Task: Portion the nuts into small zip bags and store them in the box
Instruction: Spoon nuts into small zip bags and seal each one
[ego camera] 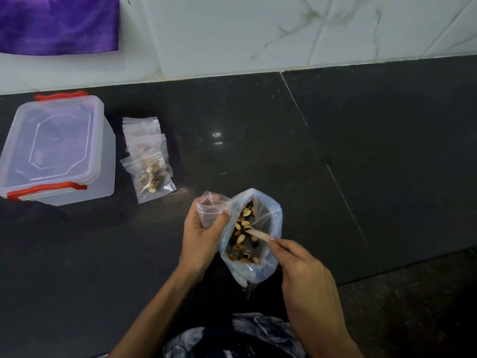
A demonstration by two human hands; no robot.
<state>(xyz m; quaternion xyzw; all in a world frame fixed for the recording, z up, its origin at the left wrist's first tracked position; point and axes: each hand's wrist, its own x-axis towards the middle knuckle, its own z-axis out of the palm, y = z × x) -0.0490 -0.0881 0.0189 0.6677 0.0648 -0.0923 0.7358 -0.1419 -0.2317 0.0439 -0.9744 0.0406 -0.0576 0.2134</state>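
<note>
A: What is the left hand (204, 229) doing?

B: It grips a small clear zip bag (210, 209), fingers curled round its lower part and the thumb pressed across the front. The bag's mouth stands open at the top, and it sits right against the left edge of the big bag.

A: And the right hand (303, 270)?

B: Its thumb and fingertips pinch the end of a flat wooden stick (258, 234) whose other end reaches down among the nuts (241, 239). The other fingers are loosely folded.

A: Where are the nuts?

B: Mostly in the large bluish plastic bag (273, 228), open at the top, between the two hands on the near part of the dark counter (335, 151). Pale shelled ones and darker brown ones show inside.

A: Any portions already made?

B: Yes, a short row of filled small zip bags (149, 161) lies on the counter to the far left of the hands, overlapping one another; how many is hard to count.

A: And the box?

B: The clear plastic box (56, 148) with red clips stands at the far left, just beside those bags, its lid on. A purple cloth (59, 21) hangs on the tiled wall (258, 34) behind it.
</note>
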